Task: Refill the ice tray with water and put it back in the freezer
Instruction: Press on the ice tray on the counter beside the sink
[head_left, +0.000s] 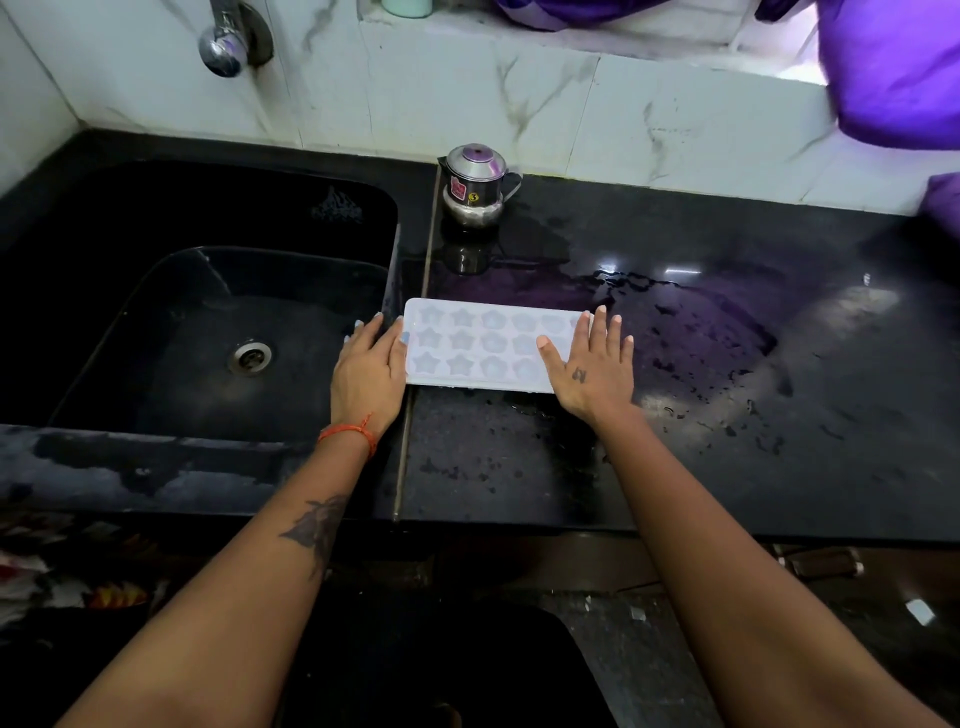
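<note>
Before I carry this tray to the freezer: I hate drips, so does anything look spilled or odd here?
Yes. Water is pooled and beaded on the black counter right of the ice tray, by your right hand.

The small steel pot (475, 184) standing behind the ice tray (488, 344) bears a yellow round sticker with the number 3; the red label beside it cannot be read.

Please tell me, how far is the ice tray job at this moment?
Done: cannot tell whether the ice tray is filled. In hand: it lies flat on the wet counter beside the sink; left hand touches its end, right hand rests flat on the other. Left: carrying it to the freezer, not in view.
</note>
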